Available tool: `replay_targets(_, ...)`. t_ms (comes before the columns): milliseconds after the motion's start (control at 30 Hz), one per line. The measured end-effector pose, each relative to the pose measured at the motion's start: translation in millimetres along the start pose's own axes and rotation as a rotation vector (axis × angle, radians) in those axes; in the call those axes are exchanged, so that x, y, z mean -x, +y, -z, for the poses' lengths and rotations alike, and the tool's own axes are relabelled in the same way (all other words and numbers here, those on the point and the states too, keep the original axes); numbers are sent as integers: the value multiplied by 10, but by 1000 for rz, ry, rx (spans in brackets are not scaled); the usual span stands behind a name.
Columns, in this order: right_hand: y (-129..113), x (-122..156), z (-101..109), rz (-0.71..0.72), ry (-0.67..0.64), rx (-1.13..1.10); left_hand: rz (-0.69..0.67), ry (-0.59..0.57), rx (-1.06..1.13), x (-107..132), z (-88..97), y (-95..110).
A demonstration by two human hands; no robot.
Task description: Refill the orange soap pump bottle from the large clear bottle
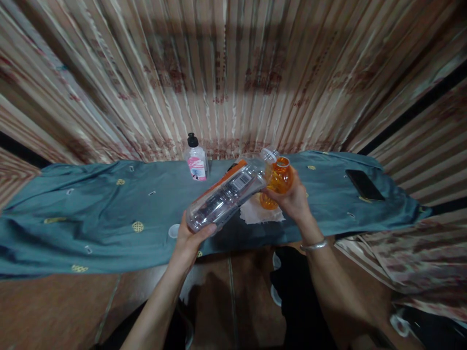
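Observation:
My left hand point(193, 233) is closed around the base of a large clear plastic bottle point(226, 197) with an orange label and a barcode. The bottle is tilted, its neck end up and to the right. My right hand point(294, 197) grips a smaller orange see-through bottle point(280, 177), upright with an open mouth. A clear round plastic piece point(270, 154) shows where the two bottles meet; whether it is part of the clear bottle I cannot tell. Below the orange bottle lies a white cloth or tissue point(257, 214). A white round lid point(174, 230) lies near my left hand.
A white-and-pink bottle point(197, 163) with a black top stands at the back. To the right lies a black phone point(364, 184). Blue-green patterned fabric point(102, 209) covers the table, and a striped curtain point(226, 87) hangs behind it.

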State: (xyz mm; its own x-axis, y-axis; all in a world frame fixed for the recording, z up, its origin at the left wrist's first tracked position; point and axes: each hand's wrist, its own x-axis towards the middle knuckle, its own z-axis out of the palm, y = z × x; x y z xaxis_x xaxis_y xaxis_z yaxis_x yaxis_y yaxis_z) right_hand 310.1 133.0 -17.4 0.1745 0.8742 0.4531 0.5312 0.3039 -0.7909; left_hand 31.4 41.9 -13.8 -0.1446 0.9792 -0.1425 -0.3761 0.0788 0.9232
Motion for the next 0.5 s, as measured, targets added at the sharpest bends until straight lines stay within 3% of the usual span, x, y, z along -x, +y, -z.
replay_targets(500, 27, -18, 5, 19, 8, 74, 22, -69, -139, -32, -9, -325)
